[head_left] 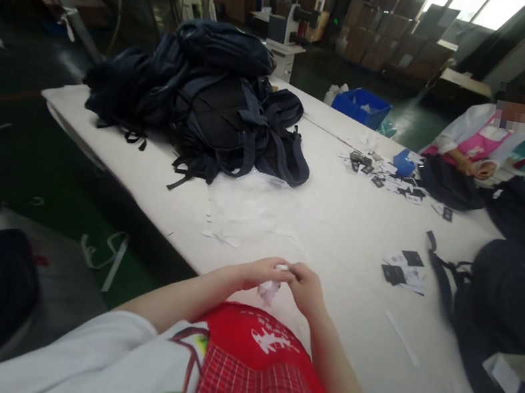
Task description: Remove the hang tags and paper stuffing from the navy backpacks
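Note:
Close in front of the red apron point(268, 340), my two hands meet over the near edge of the white table. My left hand point(262, 272) curls around a crumpled white piece point(269, 290), thin like plastic film or paper; its exact kind does not show. The fingers of my right hand point(306, 288) are closed against the same piece, touching my left fingertips. Just beyond, clear plastic bags point(251, 205) lie flat on the tabletop. Behind them rises a heap of dark navy backpacks point(208, 99).
At right, a dark backpack point(518, 302) lies beside a small box point(522, 381) and loose tags point(404, 270). More tags point(388, 175) are scattered farther back, near a co-worker in a pink apron point(477, 146) handling a dark bag. A blue bin point(362, 108) stands beyond the table point(336, 237).

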Action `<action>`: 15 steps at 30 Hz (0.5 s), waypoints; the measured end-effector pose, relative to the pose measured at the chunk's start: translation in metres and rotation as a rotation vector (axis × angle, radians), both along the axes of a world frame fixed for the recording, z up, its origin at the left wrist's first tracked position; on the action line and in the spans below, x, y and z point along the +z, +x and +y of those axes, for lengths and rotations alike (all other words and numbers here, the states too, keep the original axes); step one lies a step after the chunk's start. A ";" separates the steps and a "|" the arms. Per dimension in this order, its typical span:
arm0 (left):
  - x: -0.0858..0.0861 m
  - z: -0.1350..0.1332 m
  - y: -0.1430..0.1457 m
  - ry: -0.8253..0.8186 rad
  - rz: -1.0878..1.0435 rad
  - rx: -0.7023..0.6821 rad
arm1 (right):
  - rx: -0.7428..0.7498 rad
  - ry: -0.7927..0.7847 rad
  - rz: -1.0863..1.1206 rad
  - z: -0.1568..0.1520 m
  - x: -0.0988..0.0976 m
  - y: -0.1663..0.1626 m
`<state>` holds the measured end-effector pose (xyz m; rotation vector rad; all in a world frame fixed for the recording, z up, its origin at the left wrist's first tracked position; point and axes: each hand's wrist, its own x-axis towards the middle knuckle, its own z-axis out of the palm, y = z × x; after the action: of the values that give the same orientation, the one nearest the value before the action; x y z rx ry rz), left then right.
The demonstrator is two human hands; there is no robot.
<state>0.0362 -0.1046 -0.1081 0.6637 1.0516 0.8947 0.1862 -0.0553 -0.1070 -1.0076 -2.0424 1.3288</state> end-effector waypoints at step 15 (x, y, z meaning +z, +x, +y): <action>-0.012 -0.047 -0.176 -0.049 0.276 -0.143 | -0.592 -0.275 0.566 0.065 -0.002 -0.094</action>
<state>-0.1399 -0.1515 -0.1197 0.8263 1.2502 0.6630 0.0920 0.0093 -0.1088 -1.0785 -1.0566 1.3724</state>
